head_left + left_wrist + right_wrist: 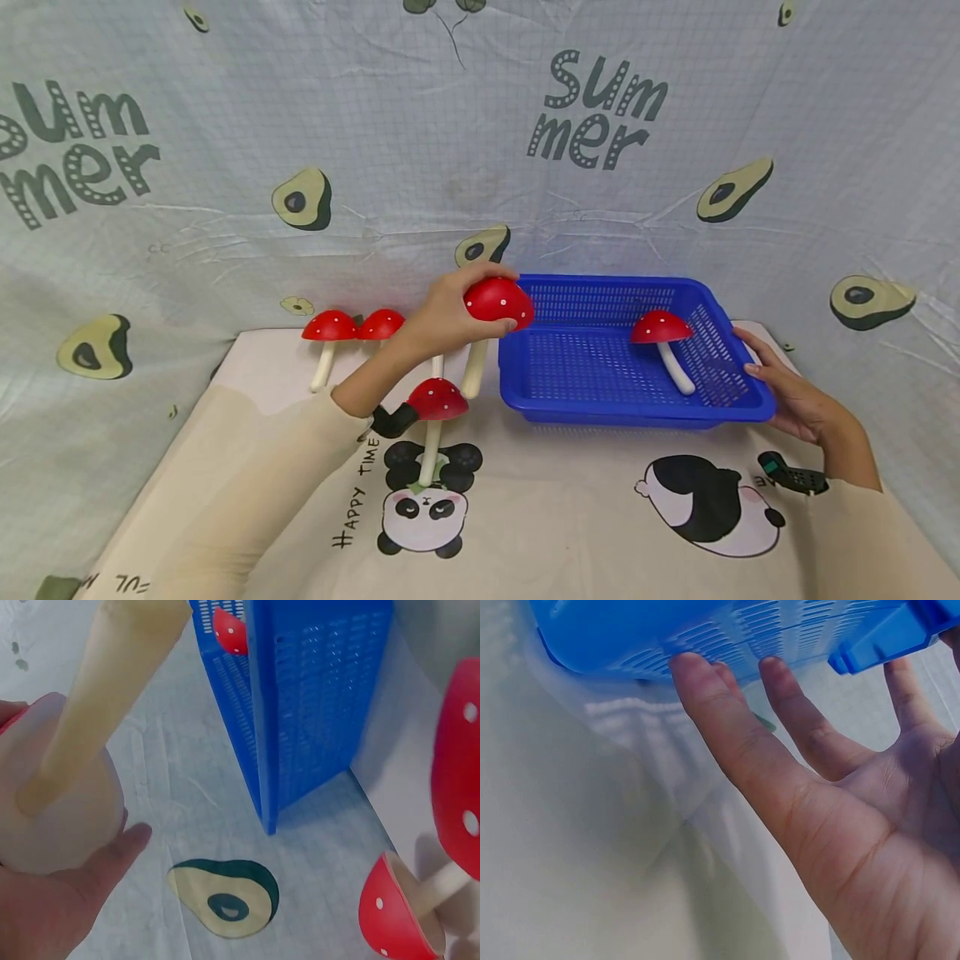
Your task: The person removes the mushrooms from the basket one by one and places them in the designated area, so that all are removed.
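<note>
My left hand grips a red toy mushroom by its white-dotted cap, just left of the blue basket. In the left wrist view, the cream stem of that mushroom points up and away from the thumb. My right hand is at the basket's right end, its fingertips touching the rim and side. Spread, fairly straight fingers show against the basket wall in the right wrist view. Inside the basket, one mushroom leans toward the right side.
Left of the basket stand a front mushroom and two back mushrooms, one at far left and another beside it, partly hidden by my left arm. A printed cloth wall rises behind the basket. Panda prints mark the table cover.
</note>
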`<act>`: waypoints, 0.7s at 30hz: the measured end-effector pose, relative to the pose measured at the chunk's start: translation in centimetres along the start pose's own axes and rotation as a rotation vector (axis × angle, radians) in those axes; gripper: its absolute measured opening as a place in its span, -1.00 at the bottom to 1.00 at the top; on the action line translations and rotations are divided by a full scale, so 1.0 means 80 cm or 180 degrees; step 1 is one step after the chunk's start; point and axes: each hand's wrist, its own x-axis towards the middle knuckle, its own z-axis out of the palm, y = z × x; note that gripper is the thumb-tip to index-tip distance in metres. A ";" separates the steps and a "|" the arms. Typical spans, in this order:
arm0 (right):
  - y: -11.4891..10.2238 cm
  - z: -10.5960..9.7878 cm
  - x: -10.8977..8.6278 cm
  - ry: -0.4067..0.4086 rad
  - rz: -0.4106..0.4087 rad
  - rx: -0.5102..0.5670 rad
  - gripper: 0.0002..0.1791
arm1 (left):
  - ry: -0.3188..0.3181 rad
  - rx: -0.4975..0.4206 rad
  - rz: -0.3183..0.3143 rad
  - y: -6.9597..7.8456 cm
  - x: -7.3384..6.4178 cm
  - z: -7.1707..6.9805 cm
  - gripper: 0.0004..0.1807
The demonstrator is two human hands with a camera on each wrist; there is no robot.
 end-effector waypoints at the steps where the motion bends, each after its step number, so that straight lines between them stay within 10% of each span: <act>1: 0.000 0.001 0.000 0.0001 -0.0001 -0.0007 -0.31 | 0.0003 -0.0004 -0.0004 -0.001 -0.003 -0.003 -0.37; 21: -0.001 0.002 0.000 0.0025 0.0015 -0.0007 -0.31 | -0.0035 0.0332 -0.0122 -0.021 -0.044 -0.043 -0.43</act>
